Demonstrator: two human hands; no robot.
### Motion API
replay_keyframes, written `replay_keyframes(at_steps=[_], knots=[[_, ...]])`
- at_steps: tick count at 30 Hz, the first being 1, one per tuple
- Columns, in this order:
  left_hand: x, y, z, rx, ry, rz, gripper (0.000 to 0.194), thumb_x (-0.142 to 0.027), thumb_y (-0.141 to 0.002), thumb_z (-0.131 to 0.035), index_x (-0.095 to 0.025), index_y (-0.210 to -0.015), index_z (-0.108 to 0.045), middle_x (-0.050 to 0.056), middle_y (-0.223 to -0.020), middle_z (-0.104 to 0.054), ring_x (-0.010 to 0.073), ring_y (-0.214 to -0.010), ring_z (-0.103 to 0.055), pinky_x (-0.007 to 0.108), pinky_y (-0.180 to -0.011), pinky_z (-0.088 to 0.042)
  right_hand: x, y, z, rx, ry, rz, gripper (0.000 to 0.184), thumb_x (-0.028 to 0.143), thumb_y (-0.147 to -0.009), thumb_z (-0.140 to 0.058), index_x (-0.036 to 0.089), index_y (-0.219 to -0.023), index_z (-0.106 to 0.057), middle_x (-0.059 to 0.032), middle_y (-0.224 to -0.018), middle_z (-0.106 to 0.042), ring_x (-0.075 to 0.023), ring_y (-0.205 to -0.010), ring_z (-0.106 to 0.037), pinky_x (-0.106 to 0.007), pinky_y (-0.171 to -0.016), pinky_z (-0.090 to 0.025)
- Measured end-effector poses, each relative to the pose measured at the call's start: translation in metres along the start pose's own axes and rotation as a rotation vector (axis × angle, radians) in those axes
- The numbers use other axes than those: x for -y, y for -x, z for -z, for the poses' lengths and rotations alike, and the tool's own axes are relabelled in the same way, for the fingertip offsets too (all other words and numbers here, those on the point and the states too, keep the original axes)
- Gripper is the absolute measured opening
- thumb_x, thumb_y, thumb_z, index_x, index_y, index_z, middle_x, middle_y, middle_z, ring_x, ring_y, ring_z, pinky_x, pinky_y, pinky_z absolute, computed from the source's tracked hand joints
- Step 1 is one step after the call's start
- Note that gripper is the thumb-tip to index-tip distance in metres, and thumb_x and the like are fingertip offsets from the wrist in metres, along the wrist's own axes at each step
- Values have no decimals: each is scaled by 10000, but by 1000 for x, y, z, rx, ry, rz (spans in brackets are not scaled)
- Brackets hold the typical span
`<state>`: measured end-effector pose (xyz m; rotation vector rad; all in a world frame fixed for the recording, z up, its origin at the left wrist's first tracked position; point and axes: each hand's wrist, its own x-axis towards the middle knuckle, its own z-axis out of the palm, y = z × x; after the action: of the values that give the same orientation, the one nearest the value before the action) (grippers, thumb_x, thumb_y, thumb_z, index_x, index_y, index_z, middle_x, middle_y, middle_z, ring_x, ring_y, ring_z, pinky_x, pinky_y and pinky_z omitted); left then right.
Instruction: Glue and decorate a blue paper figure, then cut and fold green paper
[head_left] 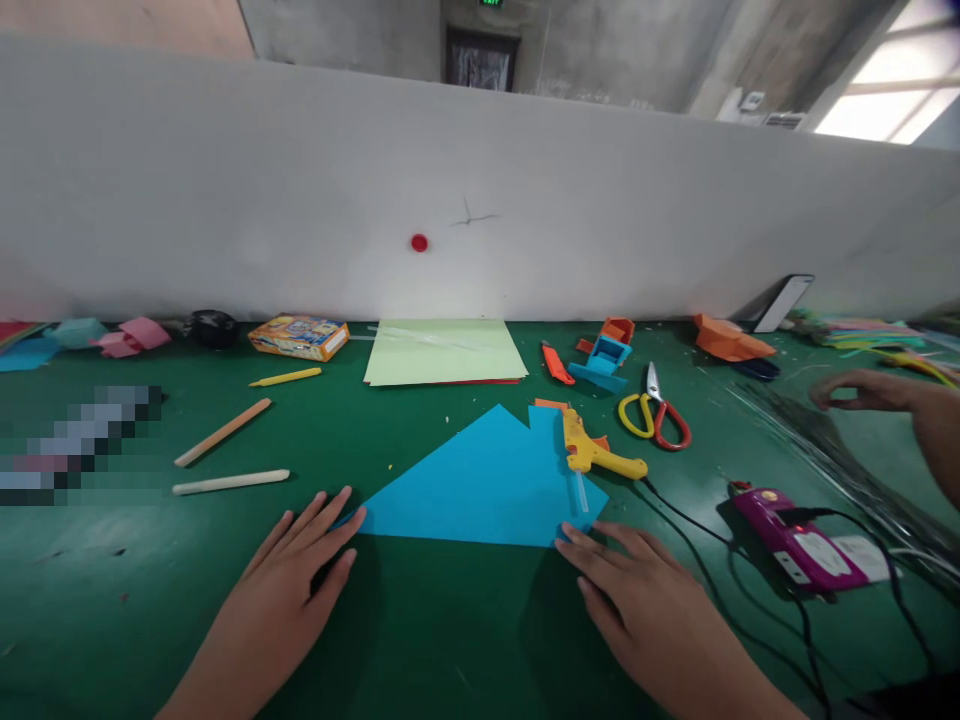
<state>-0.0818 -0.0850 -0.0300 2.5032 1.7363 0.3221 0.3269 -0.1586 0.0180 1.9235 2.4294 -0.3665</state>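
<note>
Orange box (298,337), contents hidden, hands (289,575) touching blue paper (472,485)

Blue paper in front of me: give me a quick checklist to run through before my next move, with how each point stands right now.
1. Left hand touching the blue paper's left corner: ok.
2. Right hand touching it near the right corner: ok.
3. Paper free of tools: not ok, the glue gun lies over its right part.
4. Scissors clear of the paper: ok, they lie beyond it to the right.
5. Cutter blade drawn in: cannot tell, too small to see.
6. Glue gun cool: cannot tell from the picture.
</note>
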Motion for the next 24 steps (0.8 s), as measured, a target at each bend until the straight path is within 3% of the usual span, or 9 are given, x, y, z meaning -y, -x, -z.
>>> replay_keyframes(at_steps=[3, 5, 7, 13, 16, 19, 24], knots=[[6, 1, 11, -51, 77, 86, 425, -520, -1003, -431, -332, -1125, -791, -10, -1474, -614, 312, -1383, -548, 495, -1062, -535, -1, -1, -3, 7, -42, 45, 472, 382, -1062, -387, 418, -1517, -507, 90, -1657, -349, -363, -1522, -335, -642, -1144, -443], [5, 1, 17, -66, 117, 133, 425, -530, -970, -469, -289, -864, -803, 23, -1345, -701, 309, -1234, -650, 452, -942, -597, 0, -2, -3, 6, -54, 75, 473, 388, -1059, -413, 447, -1523, -484, 112, -1693, -250, -366, -1550, -266, -648, -1164, -412], [1, 1, 22, -76, 155, 146, 453, -531, -958, -474, -261, -726, -754, 44, -1236, -742, 288, -1117, -689, 419, -880, -608, 1, -3, -1, 29, -69, 96, 473, 395, -1061, -423, 463, -1527, -467, 113, -1703, -217, -370, -1558, -243, -661, -1172, -390], [-16, -1, 23, -40, 282, 68, 369, -489, -983, -490, -265, -888, -767, 43, -1025, -752, 219, -958, -695, 293, -757, -583, 3, -12, 2, 101, -118, 128, 472, 395, -1071, -404, 464, -1535, -454, 105, -1691, -260, -347, -1561, -244, -658, -1194, -352], [-24, -2, 26, -6, 332, 13, 388, -487, -996, -478, -248, -834, -738, 32, -879, -723, 175, -763, -686, 239, -623, -532, 7, -16, 0, 116, -108, 118, 481, 402, -1069, -395, 457, -1544, -444, 109, -1680, -286, -346, -1553, -264, -669, -1198, -336], [-29, -2, 29, -9, 375, 48, 438, -495, -1003, -457, -225, -744, -685, 18, -755, -678, 129, -543, -601, 218, -473, -423, 17, -19, -1, 141, -79, 96, 521, 400, -1063, -381, 439, -1582, -373, 92, -1670, -309, -371, -1538, -291, -739, -1189, -277], [-33, -3, 32, -10, 421, 45, 424, -471, -994, -469, -214, -739, -690, 22, -719, -671, 116, -507, -592, 197, -451, -400, 41, -28, 3, 168, -45, 21, 581, 397, -1045, -365, 326, -1619, -327, 51, -1693, -240, -399, -1537, -277, -762, -1191, -231]])
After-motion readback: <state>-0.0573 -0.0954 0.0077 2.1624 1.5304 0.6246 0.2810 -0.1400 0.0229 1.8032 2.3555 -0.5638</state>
